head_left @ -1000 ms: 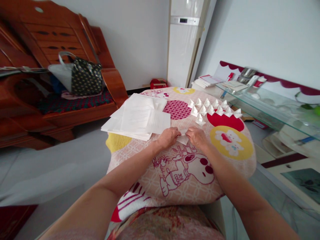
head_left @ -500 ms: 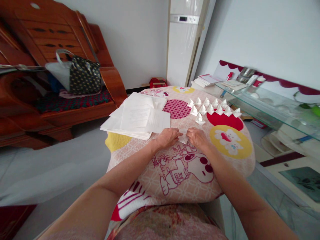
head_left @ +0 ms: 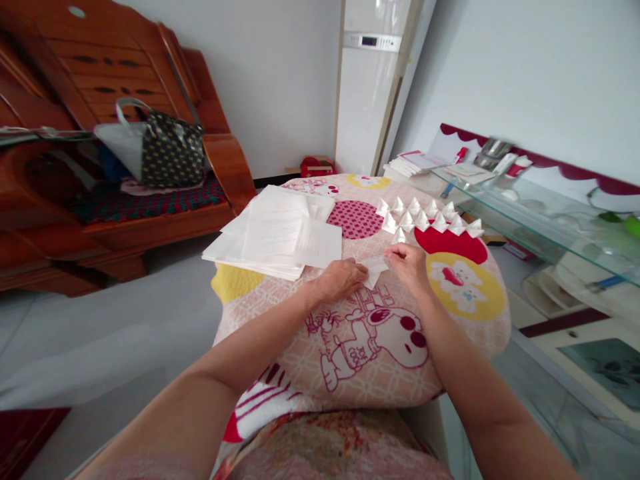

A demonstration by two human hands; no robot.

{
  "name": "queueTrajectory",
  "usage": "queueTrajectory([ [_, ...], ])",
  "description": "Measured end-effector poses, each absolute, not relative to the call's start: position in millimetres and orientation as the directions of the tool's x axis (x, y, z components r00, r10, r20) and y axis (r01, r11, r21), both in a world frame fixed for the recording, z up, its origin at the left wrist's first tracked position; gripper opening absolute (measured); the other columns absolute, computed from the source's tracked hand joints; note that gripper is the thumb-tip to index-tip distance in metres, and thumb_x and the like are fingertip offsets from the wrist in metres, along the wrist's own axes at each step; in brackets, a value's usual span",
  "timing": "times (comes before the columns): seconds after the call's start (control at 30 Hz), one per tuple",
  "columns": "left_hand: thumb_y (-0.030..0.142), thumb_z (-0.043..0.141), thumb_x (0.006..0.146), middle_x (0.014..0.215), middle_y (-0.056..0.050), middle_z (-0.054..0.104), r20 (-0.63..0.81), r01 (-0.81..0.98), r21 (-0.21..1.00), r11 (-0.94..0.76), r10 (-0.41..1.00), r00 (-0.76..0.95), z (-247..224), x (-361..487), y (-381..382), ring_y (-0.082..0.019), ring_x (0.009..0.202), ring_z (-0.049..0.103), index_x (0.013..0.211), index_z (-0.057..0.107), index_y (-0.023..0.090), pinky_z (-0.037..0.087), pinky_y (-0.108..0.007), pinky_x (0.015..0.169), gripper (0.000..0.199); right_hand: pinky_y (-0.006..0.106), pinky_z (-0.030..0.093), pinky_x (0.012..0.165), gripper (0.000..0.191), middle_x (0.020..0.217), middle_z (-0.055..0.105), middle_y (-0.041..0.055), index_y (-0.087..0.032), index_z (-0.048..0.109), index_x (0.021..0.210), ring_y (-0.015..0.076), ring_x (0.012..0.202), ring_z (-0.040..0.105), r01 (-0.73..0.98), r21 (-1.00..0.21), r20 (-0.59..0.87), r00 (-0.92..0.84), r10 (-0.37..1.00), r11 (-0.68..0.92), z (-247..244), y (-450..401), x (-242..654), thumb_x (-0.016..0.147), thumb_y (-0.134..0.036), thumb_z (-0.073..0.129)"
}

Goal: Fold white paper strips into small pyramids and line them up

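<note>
A partly folded piece of white paper (head_left: 374,270) lies on the patterned tablecloth (head_left: 350,393), between my hands. My left hand (head_left: 343,279) holds its left side down against the cloth, fingers closed over the edge. At the right, my right hand (head_left: 409,265) pinches the paper's upper right edge between thumb and fingertips. Beyond the hands, several small folded paper boats (head_left: 423,219) stand in rows at the far right of the table. A stack of loose white sheets (head_left: 273,233) lies to the left, some with faint print.
A glass-topped stand (head_left: 540,207) with cups and papers sits along the right wall. A wooden bench (head_left: 225,167) with a dotted bag (head_left: 173,150) is at the left. Behind the table rises a tall white cabinet-like unit (head_left: 367,107).
My right hand has moved up and slightly right, drawing out the paper's right edge, so more of the sheet shows. My left hand stays nearly in place.
</note>
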State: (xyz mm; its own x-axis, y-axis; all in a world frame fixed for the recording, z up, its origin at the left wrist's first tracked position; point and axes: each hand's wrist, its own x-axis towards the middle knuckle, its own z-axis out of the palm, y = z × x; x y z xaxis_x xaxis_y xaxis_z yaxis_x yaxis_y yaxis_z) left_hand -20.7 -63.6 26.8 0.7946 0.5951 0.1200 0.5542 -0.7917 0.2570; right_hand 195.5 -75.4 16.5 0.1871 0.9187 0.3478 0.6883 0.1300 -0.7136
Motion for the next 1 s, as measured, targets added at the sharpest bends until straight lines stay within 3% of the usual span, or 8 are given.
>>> queueTrajectory([
  [0.07, 0.017, 0.06, 0.095, 0.109, -0.006, 0.075, 0.086, 0.509, 0.227, -0.83, 0.538, 0.839, 29.0, -20.9, -64.2, -0.022, 0.099, 0.065, 0.086, 0.07, 0.021, 0.05, -0.031, 0.084, 0.014, 0.028, 0.053, 0.067, 0.02, 0.08, 0.079, 0.0054, -0.015, 0.079, 0.087, 0.0198, 0.071, 0.07, 0.648, -0.755, 0.248, 0.142, 0.958, 0.1, 14.6, -70.6, 186.5, 0.079, -0.017, 0.061],
  [0.2, 0.017, 0.058, 0.097, 0.106, -0.007, 0.075, 0.048, 0.511, 0.201, -0.836, 0.529, 0.847, 32.2, -20.8, -65.1, -0.022, 0.098, 0.065, 0.087, 0.069, 0.02, 0.047, -0.031, 0.079, 0.015, 0.027, 0.053, 0.07, 0.016, 0.083, 0.08, 0.007, -0.016, 0.079, 0.082, 0.0193, 0.076, 0.072, 0.728, -0.685, 0.117, 0.11, 0.987, 0.0, 10.0, -60.7, 175.8, 0.072, -0.009, 0.068],
  [0.43, 0.017, 0.059, 0.095, 0.097, -0.008, 0.073, 0.031, 0.522, 0.237, -0.819, 0.543, 0.839, 30.8, -20.7, -64.0, -0.022, 0.098, 0.064, 0.087, 0.07, 0.021, 0.047, -0.031, 0.083, 0.014, 0.024, 0.049, 0.064, 0.009, 0.08, 0.079, 0.0051, -0.017, 0.079, 0.077, 0.0185, 0.075, 0.071, 0.859, -0.509, 0.033, 0.077, 0.997, -0.05, 14.4, -51.4, 172.2, 0.069, -0.014, 0.078],
  [0.7, 0.019, 0.06, 0.095, 0.104, -0.007, 0.076, 0.031, 0.539, 0.208, -0.816, 0.556, 0.831, 31.0, -20.6, -64.4, -0.025, 0.1, 0.065, 0.092, 0.071, 0.023, 0.047, -0.031, 0.079, 0.013, 0.024, 0.042, 0.054, 0.009, 0.062, 0.071, 0.0048, -0.013, 0.079, 0.074, 0.0167, 0.059, 0.065, 0.853, -0.482, -0.058, 0.197, 0.979, -0.2, 18.5, -48.4, 188.8, 0.071, -0.01, 0.071],
  [0.9, 0.021, 0.056, 0.098, 0.117, -0.006, 0.075, 0.008, 0.529, 0.183, -0.829, 0.54, 0.842, 33.1, -20.6, -64.7, -0.023, 0.102, 0.064, 0.093, 0.071, 0.023, 0.047, -0.031, 0.079, 0.016, 0.025, 0.045, 0.061, 0.017, 0.073, 0.076, 0.0086, -0.014, 0.08, 0.075, 0.0211, 0.072, 0.071, 0.883, -0.406, 0.093, 0.295, 0.951, -0.235, 21.6, -59.1, 197.5, 0.074, -0.007, 0.064],
  [1.0, 0.02, 0.056, 0.098, 0.115, -0.006, 0.076, 0.014, 0.528, 0.174, -0.831, 0.538, 0.843, 34.0, -20.9, -65.4, -0.023, 0.101, 0.065, 0.092, 0.072, 0.022, 0.048, -0.03, 0.079, 0.017, 0.026, 0.049, 0.067, 0.016, 0.084, 0.08, 0.0087, -0.016, 0.08, 0.082, 0.0211, 0.079, 0.072, 0.89, -0.442, 0.195, 0.221, 0.956, -0.115, 20.3, -63.8, 187.8, 0.08, -0.013, 0.065],
])
